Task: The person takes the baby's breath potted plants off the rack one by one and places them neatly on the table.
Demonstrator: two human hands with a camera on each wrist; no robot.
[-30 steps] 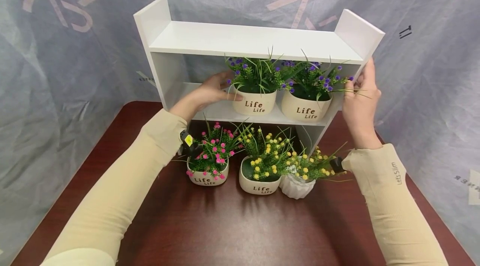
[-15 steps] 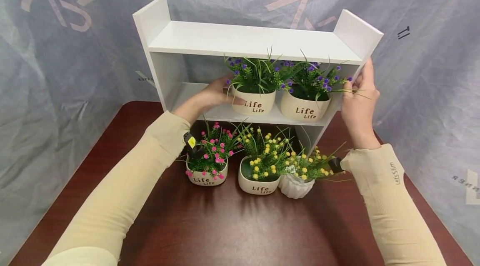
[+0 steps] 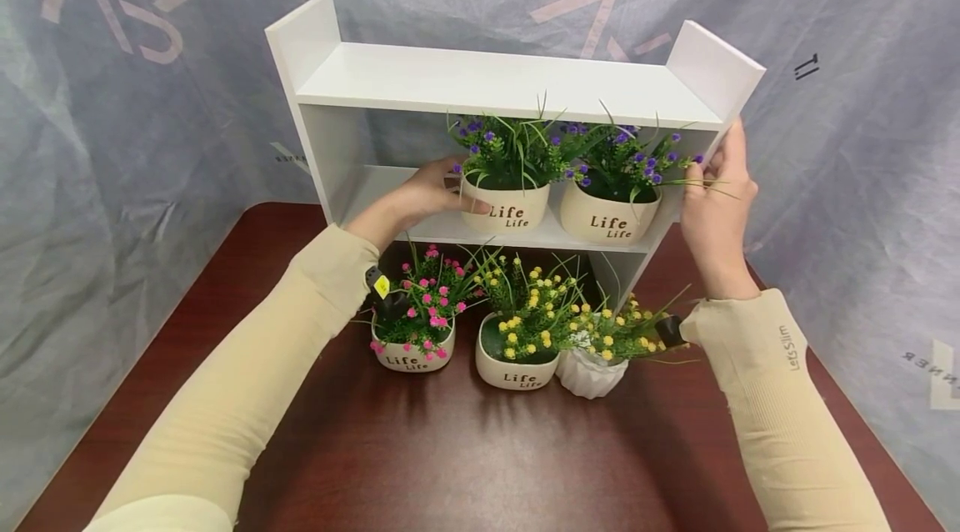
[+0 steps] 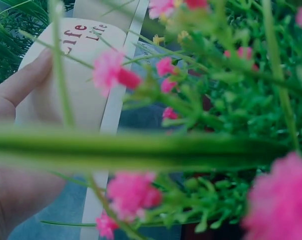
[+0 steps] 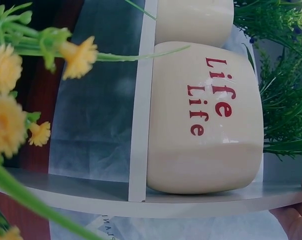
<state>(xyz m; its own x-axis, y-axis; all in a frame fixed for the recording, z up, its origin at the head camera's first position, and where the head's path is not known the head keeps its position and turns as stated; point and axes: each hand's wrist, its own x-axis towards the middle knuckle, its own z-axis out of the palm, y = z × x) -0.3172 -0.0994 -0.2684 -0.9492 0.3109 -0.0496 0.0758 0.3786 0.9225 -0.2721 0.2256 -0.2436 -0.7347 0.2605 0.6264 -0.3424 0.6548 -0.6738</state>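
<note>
My left hand (image 3: 427, 190) grips a cream flowerpot (image 3: 501, 209) of purple flowers on the middle board of a white shelf. Its thumb (image 4: 33, 77) presses the pot's front beside the "Life" lettering, while the other fingers go behind the pot. A second cream pot (image 3: 611, 217) with purple flowers stands on the same board to the right, by the side panel. My right hand (image 3: 720, 211) holds the right side panel (image 3: 716, 57) of the shelf, thumb toward the front edge. The right wrist view shows this second pot (image 5: 206, 120) up close.
In front of the shelf, on the dark red table (image 3: 450, 465), stand a cream pot (image 3: 412, 355) of pink flowers, a cream pot (image 3: 517, 372) of yellow flowers and a white ribbed pot (image 3: 592, 373) of yellow flowers. The top board (image 3: 495, 77) is bare. Grey cloth hangs behind.
My left thumb has moved further onto the pot's front. That pot sits very slightly lower and nearer the board's front edge in the head view. My right hand has stayed on the side panel.
</note>
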